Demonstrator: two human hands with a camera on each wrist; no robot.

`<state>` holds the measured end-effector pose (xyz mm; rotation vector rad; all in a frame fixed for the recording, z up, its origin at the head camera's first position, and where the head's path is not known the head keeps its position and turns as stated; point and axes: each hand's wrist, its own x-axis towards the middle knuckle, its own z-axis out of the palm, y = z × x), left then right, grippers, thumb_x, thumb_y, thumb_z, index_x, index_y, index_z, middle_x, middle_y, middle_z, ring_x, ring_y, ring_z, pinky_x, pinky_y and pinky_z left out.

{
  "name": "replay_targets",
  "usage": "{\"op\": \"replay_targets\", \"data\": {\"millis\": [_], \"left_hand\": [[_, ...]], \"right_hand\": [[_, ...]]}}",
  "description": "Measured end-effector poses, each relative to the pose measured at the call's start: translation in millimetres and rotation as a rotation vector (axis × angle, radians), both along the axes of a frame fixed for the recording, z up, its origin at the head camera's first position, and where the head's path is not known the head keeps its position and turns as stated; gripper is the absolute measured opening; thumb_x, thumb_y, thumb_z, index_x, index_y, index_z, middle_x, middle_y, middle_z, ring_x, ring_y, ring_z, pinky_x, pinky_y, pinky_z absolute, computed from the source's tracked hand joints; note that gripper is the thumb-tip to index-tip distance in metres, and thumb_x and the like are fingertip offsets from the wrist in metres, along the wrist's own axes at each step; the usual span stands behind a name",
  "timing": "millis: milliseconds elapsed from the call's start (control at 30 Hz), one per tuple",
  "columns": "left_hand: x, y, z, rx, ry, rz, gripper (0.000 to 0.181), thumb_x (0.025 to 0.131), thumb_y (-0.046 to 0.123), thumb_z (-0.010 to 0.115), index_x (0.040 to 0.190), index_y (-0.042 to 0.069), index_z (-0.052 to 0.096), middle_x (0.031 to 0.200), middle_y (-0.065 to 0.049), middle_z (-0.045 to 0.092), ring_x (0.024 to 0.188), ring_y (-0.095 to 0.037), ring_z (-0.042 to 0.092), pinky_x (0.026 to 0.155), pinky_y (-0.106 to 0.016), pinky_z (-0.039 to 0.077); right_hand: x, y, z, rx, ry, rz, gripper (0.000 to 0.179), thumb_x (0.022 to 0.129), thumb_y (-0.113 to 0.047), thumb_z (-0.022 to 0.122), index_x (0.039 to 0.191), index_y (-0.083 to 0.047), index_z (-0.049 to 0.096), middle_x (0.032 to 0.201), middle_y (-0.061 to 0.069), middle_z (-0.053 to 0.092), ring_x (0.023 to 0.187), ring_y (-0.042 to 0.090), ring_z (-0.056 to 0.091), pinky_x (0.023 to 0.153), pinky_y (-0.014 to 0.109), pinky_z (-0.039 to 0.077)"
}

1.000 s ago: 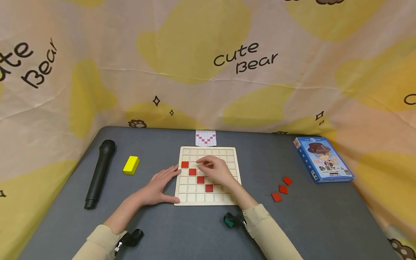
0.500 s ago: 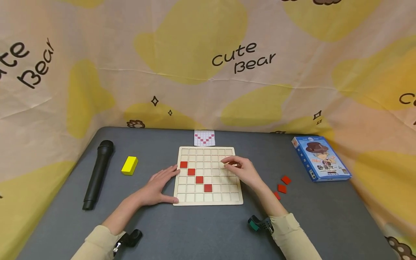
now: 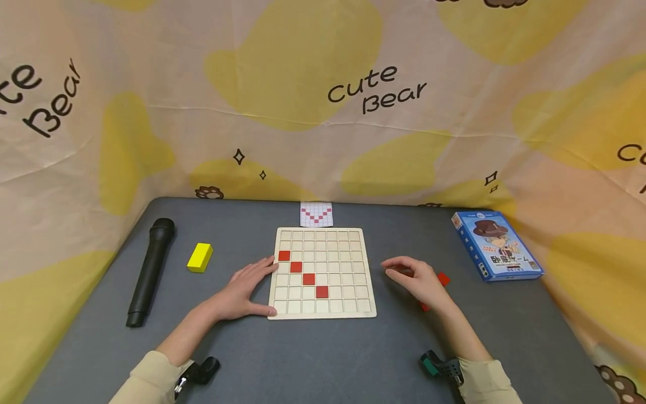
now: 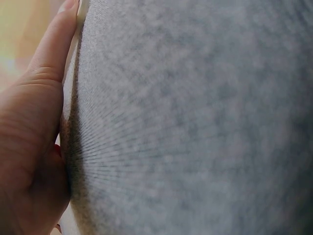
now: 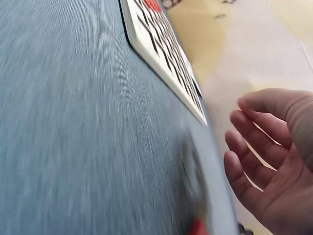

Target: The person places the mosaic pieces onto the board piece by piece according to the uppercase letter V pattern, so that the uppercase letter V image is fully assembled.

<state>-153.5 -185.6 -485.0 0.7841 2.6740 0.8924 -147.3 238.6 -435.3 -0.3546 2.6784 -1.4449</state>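
Note:
A cream wooden grid board [image 3: 348, 306] lies mid-table in the head view, with several red square tiles [image 3: 322, 292] in its cells, stepping diagonally down from the left. My left hand [image 3: 239, 294] rests along the board's left edge, thumb and fingers extended. To the right of the board, my right hand [image 3: 416, 283] hovers above the table with its fingers loosely bent. Nothing shows between those fingers in the right wrist view, where the hand [image 5: 274, 161] is seen from the palm side. Loose red tiles [image 3: 443, 279] lie under and behind it, partly hidden.
A small card [image 3: 316, 215] with a pink V pattern lies behind the board. At left are a black microphone [image 3: 150, 272] and a yellow block [image 3: 200, 258]. A blue game box [image 3: 497, 247] sits at the back right. Patterned cloth [image 3: 292, 112] hangs behind the grey table [image 3: 303, 359].
My right hand has moved right, from over the middle of the board to beyond its right edge, and now covers part of the loose tiles. The left hand stays at the board's edge.

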Motion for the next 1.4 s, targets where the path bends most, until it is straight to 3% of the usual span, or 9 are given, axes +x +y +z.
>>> {"op": "replay_targets", "data": {"millis": [200,433,633,800,1133,1400], "left_hand": [[-0.4,-0.1,0.3,0.001,0.001,0.001,0.105,0.072,0.062,0.076,0.153,0.013,0.032,0.161,-0.005,0.020,0.146,-0.032,0.017,0.112,-0.058,0.013],[-0.3,-0.1,-0.8,-0.001,0.001,0.001,0.104,0.072,0.062,0.076,0.153,0.013,0.032,0.162,-0.005,0.019,0.147,-0.031,0.017,0.112,-0.058,0.013],[-0.6,-0.5,-1.0,0.003,-0.002,0.001,0.104,0.072,0.061,0.077,0.153,0.014,0.032,0.162,-0.005,0.019,0.147,-0.029,0.016,0.112,-0.057,0.013],[-0.6,-0.9,-1.4,0.002,0.002,-0.001,0.104,0.073,0.061,0.077,0.153,0.014,0.032,0.162,-0.005,0.019,0.147,-0.030,0.016,0.112,-0.057,0.013],[-0.3,-1.8,-1.7,0.006,0.005,-0.006,0.104,0.072,0.063,0.076,0.153,0.014,0.032,0.162,-0.004,0.018,0.147,-0.029,0.016,0.112,-0.058,0.014],[-0.4,-1.0,-1.8,-0.004,0.007,0.000,0.103,0.073,0.062,0.076,0.153,0.015,0.032,0.162,-0.004,0.019,0.147,-0.030,0.016,0.112,-0.058,0.013]], "right_hand": [[9.4,39,-15.3,0.133,0.073,-0.005,0.022,0.094,-0.019,0.066,0.114,-0.010,0.071,0.108,0.004,0.070,0.093,0.018,0.065,0.080,0.028,0.053],[27.5,72,-19.2,0.222,0.135,-0.068,0.020,0.092,-0.019,0.070,0.110,-0.011,0.071,0.094,-0.002,0.069,0.074,0.009,0.059,0.064,0.024,0.049],[36.2,92,-22.6,0.338,0.173,-0.146,0.019,0.087,-0.018,0.075,0.105,-0.014,0.073,0.092,-0.003,0.068,0.077,0.008,0.058,0.068,0.024,0.049],[38.8,99,-24.0,0.397,0.182,-0.165,0.022,0.083,-0.018,0.079,0.103,-0.012,0.073,0.092,0.000,0.067,0.077,0.011,0.056,0.067,0.027,0.047],[38.5,100,-26.6,0.393,0.209,-0.127,0.027,0.079,-0.013,0.081,0.104,-0.011,0.073,0.097,0.002,0.067,0.079,0.011,0.057,0.065,0.027,0.047],[32.3,97,-29.3,0.421,0.210,-0.130,0.023,0.080,-0.019,0.081,0.101,-0.011,0.073,0.089,-0.002,0.064,0.075,0.010,0.053,0.064,0.027,0.045]]}}
